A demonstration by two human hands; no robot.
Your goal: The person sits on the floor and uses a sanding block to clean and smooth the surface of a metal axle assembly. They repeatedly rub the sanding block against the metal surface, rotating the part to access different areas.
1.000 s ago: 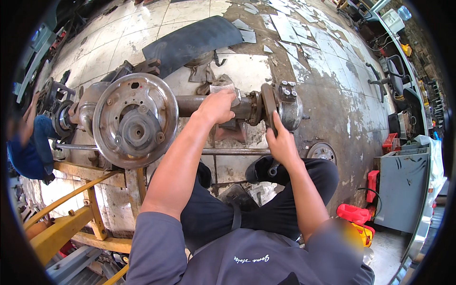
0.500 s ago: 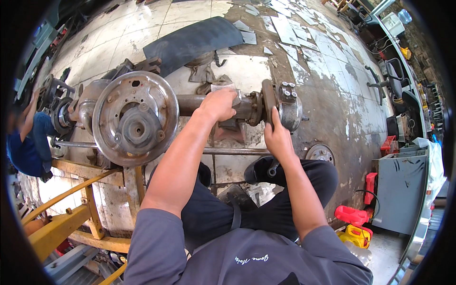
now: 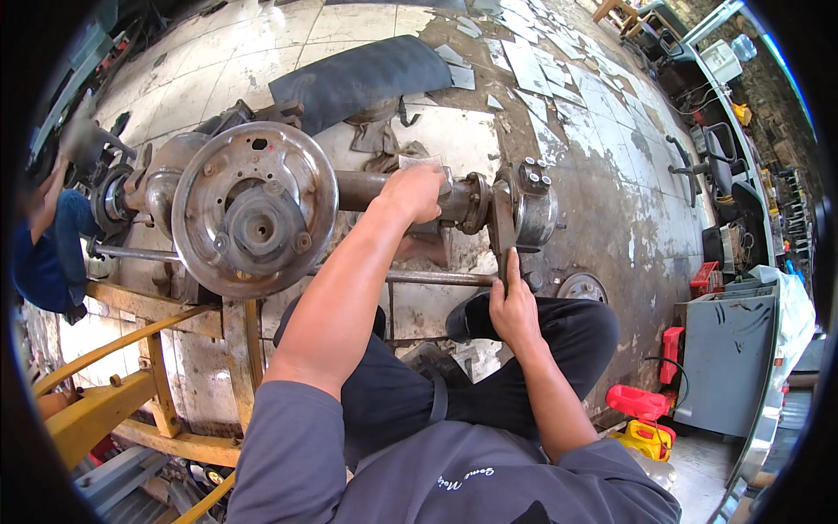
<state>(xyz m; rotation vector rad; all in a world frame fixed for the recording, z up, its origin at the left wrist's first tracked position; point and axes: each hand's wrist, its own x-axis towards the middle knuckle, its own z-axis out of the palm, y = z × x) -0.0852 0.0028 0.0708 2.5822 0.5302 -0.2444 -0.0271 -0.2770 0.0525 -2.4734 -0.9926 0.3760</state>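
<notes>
A seated person works on a vehicle axle assembly (image 3: 384, 188) that lies across a yellow steel stand (image 3: 113, 402) above a stained tiled floor (image 3: 594, 175). The left hand (image 3: 415, 190) rests on the axle tube, its fingers (image 3: 434, 179) curled together over a scrap of pale abrasive paper (image 3: 417, 161) pressed against the rusty metal. The right hand (image 3: 513, 306) sits lower, just below the flange at the right end of the axle, its fingers (image 3: 509, 266) closed around a thin dark tool (image 3: 504, 262) whose tip meets the underside of the flange; what kind of tool it is cannot be made out. A round brake backing plate with its hub (image 3: 255, 210) faces the camera at the left end of the tube, near the left forearm. A slim steel rod (image 3: 436, 278) runs under the axle, between the two hands. A dark rubber mat (image 3: 362, 79) lies on the floor beyond the axle, among broken tiles. At the left edge, a second person in blue (image 3: 44, 253) is partly in view beside more axle parts. A red and yellow container (image 3: 642, 419) stands on the floor near the worker's right knee, next to a grey cabinet (image 3: 724, 358).
</notes>
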